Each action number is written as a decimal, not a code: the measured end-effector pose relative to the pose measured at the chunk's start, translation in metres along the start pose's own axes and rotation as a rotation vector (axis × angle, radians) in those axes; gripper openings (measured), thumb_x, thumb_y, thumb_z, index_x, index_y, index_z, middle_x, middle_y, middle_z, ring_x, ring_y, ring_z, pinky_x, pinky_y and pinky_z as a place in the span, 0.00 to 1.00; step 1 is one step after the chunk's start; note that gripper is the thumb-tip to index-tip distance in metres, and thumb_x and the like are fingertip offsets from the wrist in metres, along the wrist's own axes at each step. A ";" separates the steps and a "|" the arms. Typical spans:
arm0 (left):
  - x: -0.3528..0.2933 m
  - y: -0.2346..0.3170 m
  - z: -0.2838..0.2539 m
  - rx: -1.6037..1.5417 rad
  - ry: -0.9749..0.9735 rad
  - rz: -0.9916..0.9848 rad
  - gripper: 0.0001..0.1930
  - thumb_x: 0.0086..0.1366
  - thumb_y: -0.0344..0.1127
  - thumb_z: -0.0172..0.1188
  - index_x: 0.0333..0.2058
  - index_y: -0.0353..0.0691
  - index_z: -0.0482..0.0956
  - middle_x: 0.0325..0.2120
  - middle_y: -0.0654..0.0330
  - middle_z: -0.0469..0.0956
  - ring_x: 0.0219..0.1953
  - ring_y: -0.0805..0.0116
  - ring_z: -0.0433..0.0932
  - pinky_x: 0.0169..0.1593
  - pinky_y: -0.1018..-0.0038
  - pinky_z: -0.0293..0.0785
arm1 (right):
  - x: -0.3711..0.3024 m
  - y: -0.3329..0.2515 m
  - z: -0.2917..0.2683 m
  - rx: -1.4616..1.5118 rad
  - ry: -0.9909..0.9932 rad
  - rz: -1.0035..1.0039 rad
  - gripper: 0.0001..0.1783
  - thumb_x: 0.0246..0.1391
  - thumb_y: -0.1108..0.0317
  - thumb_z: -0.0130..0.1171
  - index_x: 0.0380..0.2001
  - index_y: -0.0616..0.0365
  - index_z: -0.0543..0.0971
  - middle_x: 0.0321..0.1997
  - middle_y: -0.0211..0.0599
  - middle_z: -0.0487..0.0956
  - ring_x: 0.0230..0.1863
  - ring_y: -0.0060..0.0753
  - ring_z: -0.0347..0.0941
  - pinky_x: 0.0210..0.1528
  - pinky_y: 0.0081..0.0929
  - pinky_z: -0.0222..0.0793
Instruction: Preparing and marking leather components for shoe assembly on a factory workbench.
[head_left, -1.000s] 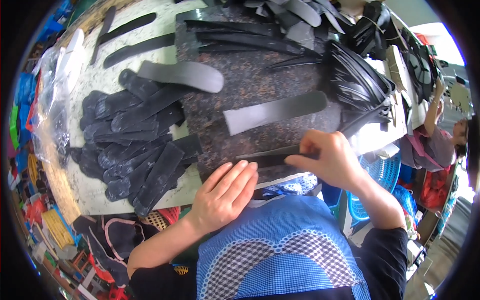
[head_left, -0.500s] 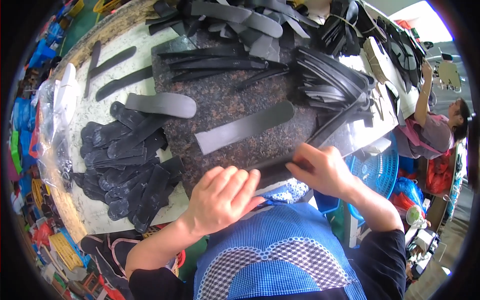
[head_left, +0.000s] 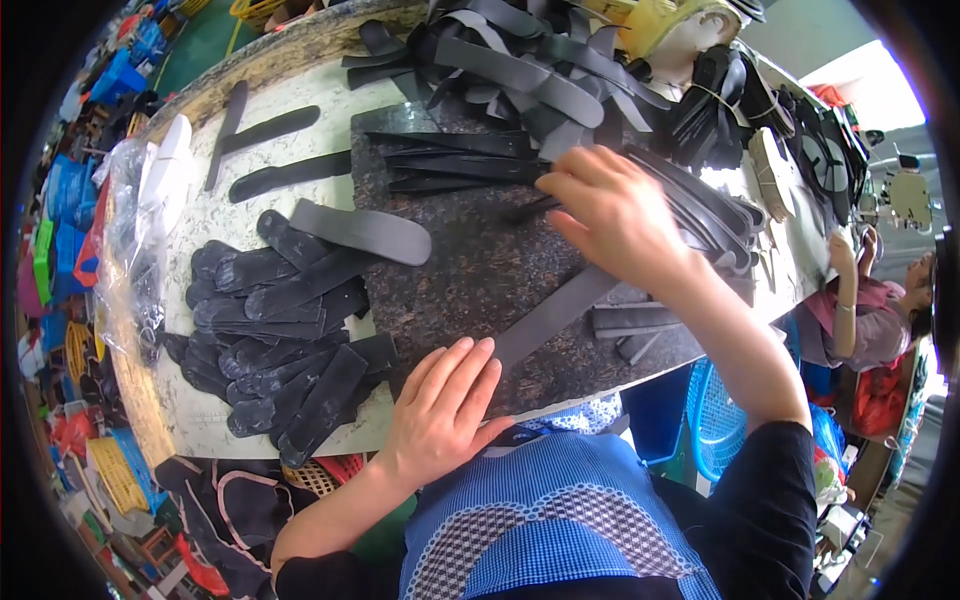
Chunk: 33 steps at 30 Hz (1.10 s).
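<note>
My left hand [head_left: 440, 415] lies flat with its fingers stretched out on the dark speckled stone slab [head_left: 440, 290]. Its fingertips touch the lower end of a long dark grey strip [head_left: 555, 315], which slants up to the right. Over the slab's far right part reaches my right hand [head_left: 610, 205], fingers bent and smeared by motion. Its thumb and fingers are close to a thin black strip [head_left: 525, 211]; a grip on it cannot be made out. My right forearm and hand partly hide a fanned bundle of black strips [head_left: 705, 205].
Left of the slab lies a heap of black round-ended strips [head_left: 270, 325], with a grey strip [head_left: 370, 232] on top. More black strips [head_left: 455, 160] lie beyond my hands. A blue basket [head_left: 715, 420] stands below the table's right edge. A person [head_left: 865, 315] works at far right.
Both hands were together at the slab's near edge with a dark strip between them. The right hand has moved up and away; the left has flattened onto the slab. The view has shifted.
</note>
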<state>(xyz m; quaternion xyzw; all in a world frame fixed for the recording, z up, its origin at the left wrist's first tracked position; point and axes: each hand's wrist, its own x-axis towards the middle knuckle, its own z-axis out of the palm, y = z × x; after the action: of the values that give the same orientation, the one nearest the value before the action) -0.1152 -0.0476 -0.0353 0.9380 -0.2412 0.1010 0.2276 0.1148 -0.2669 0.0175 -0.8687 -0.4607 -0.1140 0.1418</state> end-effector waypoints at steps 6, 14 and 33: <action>-0.037 0.008 -0.004 0.136 0.226 -0.011 0.17 0.71 0.49 0.65 0.54 0.54 0.89 0.51 0.64 0.76 0.53 0.66 0.71 0.59 0.66 0.71 | 0.030 -0.041 -0.041 0.871 0.039 0.300 0.08 0.72 0.74 0.55 0.48 0.66 0.80 0.36 0.33 0.82 0.40 0.23 0.80 0.46 0.23 0.75; -0.023 0.015 -0.002 0.140 0.342 0.160 0.17 0.69 0.55 0.66 0.53 0.61 0.89 0.43 0.68 0.70 0.46 0.68 0.67 0.50 0.71 0.66 | 0.008 -0.061 -0.065 1.083 -0.541 0.748 0.08 0.64 0.72 0.66 0.42 0.65 0.80 0.31 0.32 0.84 0.31 0.15 0.78 0.34 0.16 0.73; -0.058 0.001 0.015 0.178 0.203 -0.182 0.22 0.70 0.51 0.64 0.61 0.59 0.84 0.42 0.64 0.72 0.45 0.66 0.70 0.55 0.66 0.69 | 0.024 -0.097 0.018 0.845 -1.064 0.434 0.10 0.61 0.66 0.68 0.34 0.64 0.86 0.25 0.37 0.84 0.30 0.23 0.85 0.32 0.23 0.77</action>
<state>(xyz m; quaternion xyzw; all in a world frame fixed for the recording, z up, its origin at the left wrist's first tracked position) -0.1646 -0.0319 -0.0654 0.9574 -0.1211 0.1952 0.1752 0.0486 -0.1902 0.0227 -0.7494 -0.2888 0.5445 0.2417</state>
